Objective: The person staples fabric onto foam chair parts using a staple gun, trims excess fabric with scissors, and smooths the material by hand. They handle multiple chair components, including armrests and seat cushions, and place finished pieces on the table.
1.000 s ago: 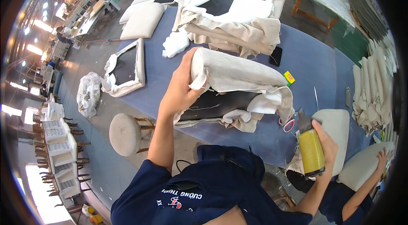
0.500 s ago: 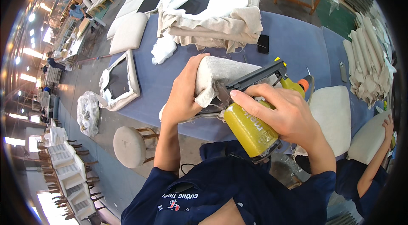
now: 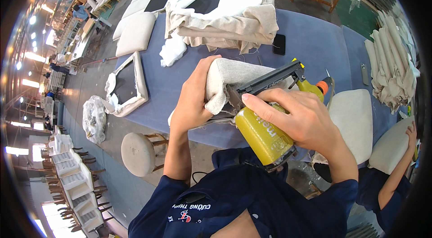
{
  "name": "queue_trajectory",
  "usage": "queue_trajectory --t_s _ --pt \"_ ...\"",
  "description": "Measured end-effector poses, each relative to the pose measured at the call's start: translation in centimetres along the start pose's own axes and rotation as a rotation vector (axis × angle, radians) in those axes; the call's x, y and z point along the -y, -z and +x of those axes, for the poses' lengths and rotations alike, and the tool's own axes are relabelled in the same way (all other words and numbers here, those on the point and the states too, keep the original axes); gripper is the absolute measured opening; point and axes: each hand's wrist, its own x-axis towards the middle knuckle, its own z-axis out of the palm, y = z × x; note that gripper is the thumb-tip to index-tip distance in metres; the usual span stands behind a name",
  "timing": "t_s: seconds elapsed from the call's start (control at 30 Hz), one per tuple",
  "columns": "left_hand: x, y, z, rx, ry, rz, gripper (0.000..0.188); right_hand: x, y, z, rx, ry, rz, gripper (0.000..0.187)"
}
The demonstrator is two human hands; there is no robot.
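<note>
My right hand (image 3: 297, 119) is wrapped round a yellow-green pneumatic staple gun (image 3: 265, 137) with a black magazine. The gun's nose meets the folded fabric edge of a cushion (image 3: 238, 72) covered in light beige cloth. My left hand (image 3: 193, 94) grips that cushion at its left corner, fingers over the far side and thumb near the fold. An orange-collared air fitting (image 3: 321, 87) sits at the gun's far right end. The cushion's underside is mostly hidden behind the gun and my hands.
A blue-covered table (image 3: 315, 40) carries a pile of beige fabric (image 3: 225, 26), white wadding (image 3: 173, 51), a black phone (image 3: 279, 44) and an unfinished padded frame (image 3: 139, 80). A finished seat cushion (image 3: 351, 121) lies right. A round stool (image 3: 137, 155) stands left. Another person's arm (image 3: 398, 170) is at right.
The staple gun and my right hand have shifted very slightly left against the cushion. My left hand keeps its hold, and the view has moved a little.
</note>
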Motion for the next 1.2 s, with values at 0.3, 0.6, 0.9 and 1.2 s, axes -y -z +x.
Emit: queue_trajectory --t_s 0.3,0.6,0.9,1.2 --pt "0.4 -0.1 0.1 0.003 -0.009 -0.011 0.073 0.1 0.2 0.5 0.021 0.003 -0.051 0.058" --pt "0.1 0.0 0.2 0.022 0.008 -0.054 0.071 1.4 1.1 1.2 0.123 -0.032 -0.181 0.061" --pt "0.0 -0.1 1.6 -0.006 0.016 0.019 0.072 -0.1 0.8 0.9 -0.026 -0.034 -0.166 0.055" --pt "1.3 0.8 0.5 -0.02 -0.005 0.018 0.076 0.0 -0.9 -0.2 -0.058 0.023 -0.127 0.053"
